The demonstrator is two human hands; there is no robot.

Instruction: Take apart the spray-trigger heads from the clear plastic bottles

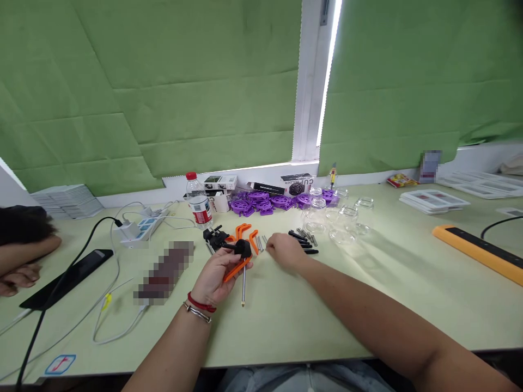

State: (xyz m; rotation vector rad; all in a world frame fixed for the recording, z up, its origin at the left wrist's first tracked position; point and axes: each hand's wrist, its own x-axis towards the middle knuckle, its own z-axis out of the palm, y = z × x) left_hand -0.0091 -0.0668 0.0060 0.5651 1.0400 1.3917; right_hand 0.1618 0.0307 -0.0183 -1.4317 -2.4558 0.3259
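Note:
My left hand [213,275] is closed around a black and orange plastic part [240,258] with a thin metal rod [244,286] hanging from it, held just above the table. My right hand [285,251] rests on the table to its right, fingers curled over several small metal pins [260,243]; whether it holds one is hidden. More orange pieces [244,231] and a black part [214,237] lie just behind my left hand. Black screws and springs [304,239] lie right of my right hand.
Purple plastic discs [261,203], small boxes [297,184], a water bottle [199,206] and clear glass jars [343,216] line the back. A power strip [137,228], cables and a black phone [69,277] lie left, beside another person's hand [18,275]. An orange-black tool [478,249] sits right.

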